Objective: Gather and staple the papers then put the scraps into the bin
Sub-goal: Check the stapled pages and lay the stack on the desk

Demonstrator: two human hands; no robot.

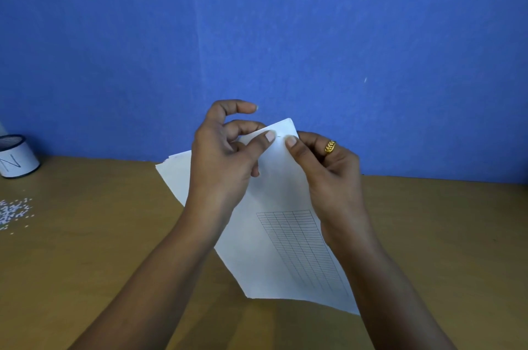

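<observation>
A stack of white papers [274,235], the top sheet printed with a ruled table, is lifted at its far corner above the wooden desk. My left hand [225,155] pinches that corner from the left, thumb on top. My right hand [328,166], wearing a gold ring, pinches the same corner from the right. A small staple [279,136] shows between the two thumbs. Small white paper scraps [14,212] lie scattered at the desk's left edge. A white cylindrical bin [17,158] with a dark rim stands behind them. No stapler is in view.
The brown wooden desk [428,235] runs up to a blue wall [257,35] at the back. The bin and the scraps sit far to the left of my hands.
</observation>
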